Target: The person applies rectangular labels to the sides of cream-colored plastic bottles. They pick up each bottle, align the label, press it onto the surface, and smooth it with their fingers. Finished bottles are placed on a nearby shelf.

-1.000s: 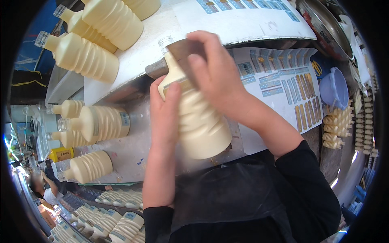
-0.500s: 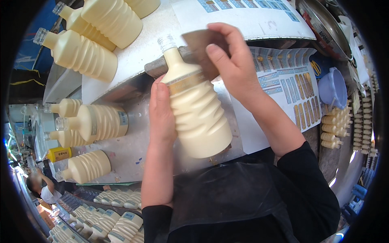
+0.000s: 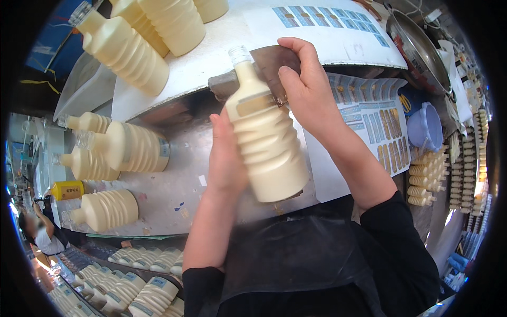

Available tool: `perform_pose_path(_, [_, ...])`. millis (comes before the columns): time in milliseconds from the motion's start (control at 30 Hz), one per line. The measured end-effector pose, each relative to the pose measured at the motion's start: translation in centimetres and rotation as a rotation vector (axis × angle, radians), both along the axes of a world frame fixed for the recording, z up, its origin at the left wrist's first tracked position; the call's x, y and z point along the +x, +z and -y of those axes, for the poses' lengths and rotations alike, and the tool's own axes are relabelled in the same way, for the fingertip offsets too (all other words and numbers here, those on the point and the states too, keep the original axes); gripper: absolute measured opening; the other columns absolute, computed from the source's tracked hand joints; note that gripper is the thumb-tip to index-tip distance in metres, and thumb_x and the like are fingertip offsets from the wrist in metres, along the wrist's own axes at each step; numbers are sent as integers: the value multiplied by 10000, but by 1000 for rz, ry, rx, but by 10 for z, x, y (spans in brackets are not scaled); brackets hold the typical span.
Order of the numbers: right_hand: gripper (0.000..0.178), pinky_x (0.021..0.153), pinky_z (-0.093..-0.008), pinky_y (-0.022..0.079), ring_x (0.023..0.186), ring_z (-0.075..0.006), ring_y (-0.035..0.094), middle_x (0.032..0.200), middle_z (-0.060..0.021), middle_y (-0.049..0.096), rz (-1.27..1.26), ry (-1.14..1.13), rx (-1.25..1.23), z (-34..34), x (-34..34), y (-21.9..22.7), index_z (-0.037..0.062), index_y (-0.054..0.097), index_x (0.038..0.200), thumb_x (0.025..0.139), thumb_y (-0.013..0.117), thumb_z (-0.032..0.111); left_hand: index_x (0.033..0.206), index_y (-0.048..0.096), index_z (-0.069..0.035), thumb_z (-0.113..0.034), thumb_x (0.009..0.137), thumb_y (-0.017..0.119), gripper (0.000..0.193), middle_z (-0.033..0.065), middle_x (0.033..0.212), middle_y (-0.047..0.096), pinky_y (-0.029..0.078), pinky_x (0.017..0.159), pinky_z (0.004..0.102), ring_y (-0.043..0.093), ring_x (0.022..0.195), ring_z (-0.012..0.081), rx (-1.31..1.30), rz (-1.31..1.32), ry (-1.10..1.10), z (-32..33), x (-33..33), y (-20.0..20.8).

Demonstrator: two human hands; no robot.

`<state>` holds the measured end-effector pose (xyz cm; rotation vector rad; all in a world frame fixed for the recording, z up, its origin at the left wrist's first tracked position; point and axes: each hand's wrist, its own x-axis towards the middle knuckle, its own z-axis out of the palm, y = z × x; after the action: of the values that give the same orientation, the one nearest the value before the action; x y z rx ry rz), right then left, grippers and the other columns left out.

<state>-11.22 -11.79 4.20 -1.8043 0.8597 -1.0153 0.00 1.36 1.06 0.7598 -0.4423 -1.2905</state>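
A cream, rippled bottle [image 3: 269, 153] with a clear threaded neck lies tilted in front of me, its neck pointing away. A gold-brown label band [image 3: 254, 105] runs across its shoulder. My left hand [image 3: 226, 156] is blurred against the bottle's left side, thumb raised away from it and fingers partly hidden. In my right hand [image 3: 311, 87], a thin dark brown flat scraper [image 3: 274, 63] is pinched between thumb and fingers. Its lower edge is at the label's right end. Behind the neck shows a dark grey padded block [image 3: 223, 84].
Several similar bottles [image 3: 124, 53] lie on the white board [image 3: 232, 31] and more on the metal table [image 3: 179, 158] at left, near a yellow container [image 3: 67, 190]. Label sheets [image 3: 364, 105], a lilac bucket [image 3: 425, 127] and a metal pan [image 3: 420, 47] are at right. A person [image 3: 47, 232] is far left.
The bottle has shifted slightly right in view, and its label's left end now shows. My left thumb has come off the bottle. The scraper has moved down along the label's right side.
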Motion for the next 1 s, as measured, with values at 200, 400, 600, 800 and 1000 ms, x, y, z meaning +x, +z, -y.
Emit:
perform_pose_path(200, [416, 1008, -480, 457, 1149, -454, 556, 1300, -294, 510, -132, 11, -357, -24, 32, 10, -21, 429, 1366, 956, 471, 27, 1580, 310, -134, -554, 1116, 189, 638, 100, 1450, 525, 481, 1082, 387, 569, 1286, 211, 57, 51, 21, 0, -8, 12])
perform_pose_path(400, [304, 909, -506, 480, 1035, -444, 587, 1136, -267, 563, -254, 1, -436, -49, 62, 10, -15, 494, 1274, 1012, 458, 133, 1567, 358, -74, -571, 1109, 250, 685, 93, 1573, 440, 336, 1194, 412, 435, 1431, 257, 58, -16, 80, -2, -8, 2])
perform_pose_path(600, [332, 965, -498, 463, 1126, -447, 556, 1236, -244, 542, -197, 17, -329, -38, 33, 21, -11, 466, 1322, 1009, 469, 98, 1498, 425, -44, -511, 1115, 339, 609, 111, 1460, 546, 447, 1101, 398, 554, 1313, 239, 232, 90, 59, 6, -3, 10])
perform_pose_path(800, [441, 1105, -435, 404, 1284, -373, 523, 1386, -224, 511, -77, -71, -175, -2, -11, -22, 1, 432, 1421, 990, 473, 82, 1364, 514, -13, -396, 1130, 363, 473, 133, 1289, 642, 523, 1000, 379, 647, 1145, 217, 260, 340, 127, 18, -4, 2])
perform_pose_path(1000, [449, 1078, -381, 435, 1227, -291, 572, 1328, -188, 576, 43, -56, -128, 10, -20, -31, -6, 460, 1418, 975, 530, 28, 1347, 545, 6, -396, 1130, 358, 494, 146, 1266, 659, 539, 971, 378, 667, 1101, 215, 256, 418, 165, 10, 5, -15])
